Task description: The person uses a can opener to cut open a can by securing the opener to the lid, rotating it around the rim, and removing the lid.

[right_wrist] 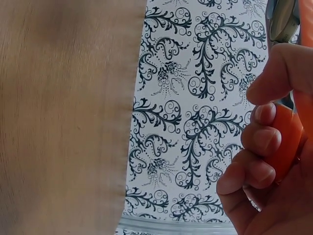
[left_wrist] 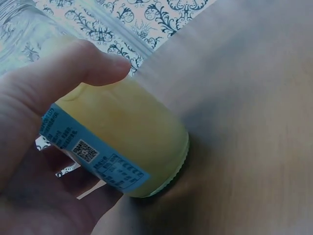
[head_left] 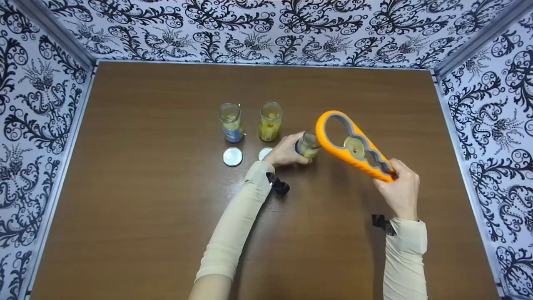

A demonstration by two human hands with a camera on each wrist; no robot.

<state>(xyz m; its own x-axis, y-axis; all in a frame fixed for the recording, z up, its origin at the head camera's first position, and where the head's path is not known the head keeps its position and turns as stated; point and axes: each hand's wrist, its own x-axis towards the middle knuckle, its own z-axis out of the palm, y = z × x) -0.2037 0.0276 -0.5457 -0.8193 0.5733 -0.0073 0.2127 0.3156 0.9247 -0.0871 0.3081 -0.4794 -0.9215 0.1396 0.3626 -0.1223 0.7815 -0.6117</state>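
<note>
My left hand (head_left: 285,152) grips a glass jar (head_left: 309,145) with pale yellow contents, thumb on one side and fingers round the other. In the left wrist view the jar (left_wrist: 142,122) is tilted, and a blue label with a QR code shows. Whether its base touches the table I cannot tell. My right hand (head_left: 402,189) holds an orange jar opener (head_left: 322,135) with grey inner edges by its handle end, raised just right of the jar. A gold-coloured lid (head_left: 354,146) sits in the opener's gap. Curled fingers (right_wrist: 264,139) wrap the orange handle in the right wrist view.
Two lidless glass jars stand behind my left hand: one with a blue label (head_left: 232,131), one with yellow-green contents (head_left: 270,123). A lid (head_left: 232,156) lies before the first; another lid (head_left: 265,153) is partly hidden by my left hand. Patterned walls (head_left: 233,29) border the brown table (head_left: 145,187).
</note>
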